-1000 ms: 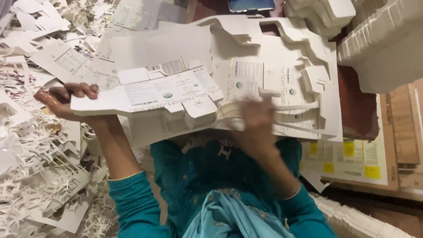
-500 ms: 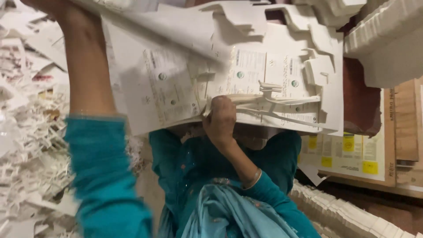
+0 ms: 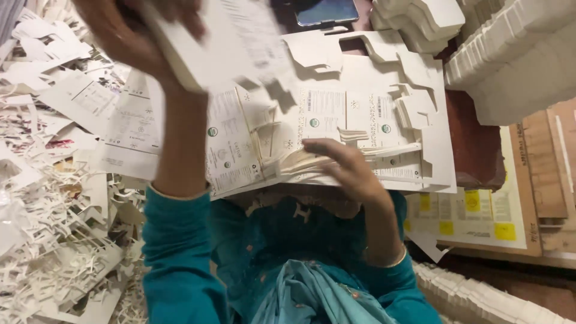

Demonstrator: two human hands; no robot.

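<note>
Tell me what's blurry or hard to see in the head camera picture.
Head view: the raised left hand and the card stack it holds are motion-smeared; the right hand on the printed sheets is slightly soft; the scrap pile is sharp; the phone screen catches glare; lighting is even, shadows weak.

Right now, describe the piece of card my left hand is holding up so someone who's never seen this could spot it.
Start at the big stack of die-cut printed sheets on the lap, then look above its left edge. There the raised left hand grips a white card piece, tilted and blurred. Unlike the flat sheets below and the scrap trimmings to the left, it alone is lifted in the air.
</note>
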